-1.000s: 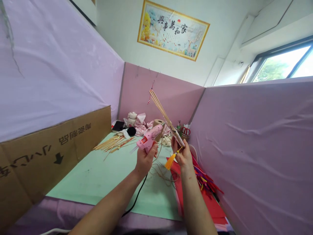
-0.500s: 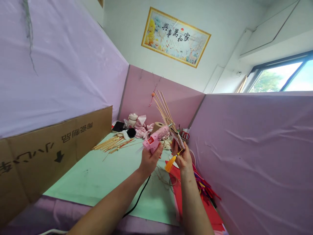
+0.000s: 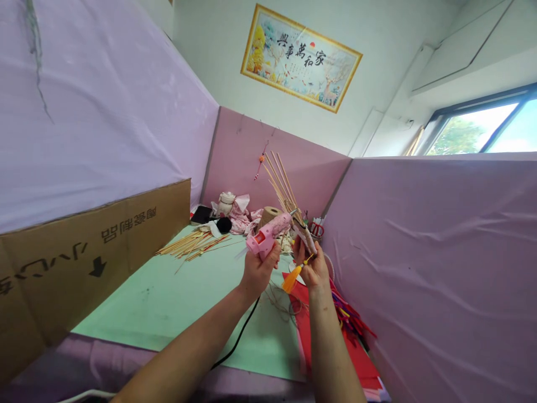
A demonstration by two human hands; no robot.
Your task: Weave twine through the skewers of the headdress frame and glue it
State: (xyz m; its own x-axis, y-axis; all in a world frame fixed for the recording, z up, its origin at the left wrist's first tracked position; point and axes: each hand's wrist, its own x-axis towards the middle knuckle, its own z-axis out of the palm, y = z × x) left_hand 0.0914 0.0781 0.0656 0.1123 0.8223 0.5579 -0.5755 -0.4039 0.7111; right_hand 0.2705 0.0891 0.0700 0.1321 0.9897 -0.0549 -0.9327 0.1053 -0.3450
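A pink glue gun (image 3: 268, 234) is in my left hand (image 3: 259, 273), whose fingers are wrapped round its handle. Its metal nozzle points up and right, at the base of a fan of thin wooden sticks (image 3: 282, 182); whether it touches them I cannot tell. My right hand (image 3: 315, 270) is closed round the lower end of the stick piece, which has a pale wrapped handle (image 3: 309, 239) with a dark line on it. A yellow tassel (image 3: 292, 279) hangs from that handle, beside my right wrist. A black cord (image 3: 238, 342) runs down from the glue gun.
Loose sticks (image 3: 191, 245) lie on the green table mat (image 3: 138, 313), beside a cardboard panel (image 3: 100, 268). A twine roll (image 3: 271, 214), pink cloth (image 3: 239, 215) and red-handled scissors (image 3: 316, 229) stand behind my hands. Red sheets (image 3: 352, 364) and coloured pipe cleaners (image 3: 352, 319) lie right.
The glue gun's nozzle has shifted very slightly up and right along the sticks. Both hands keep the same hold, and the whole view has moved a little.
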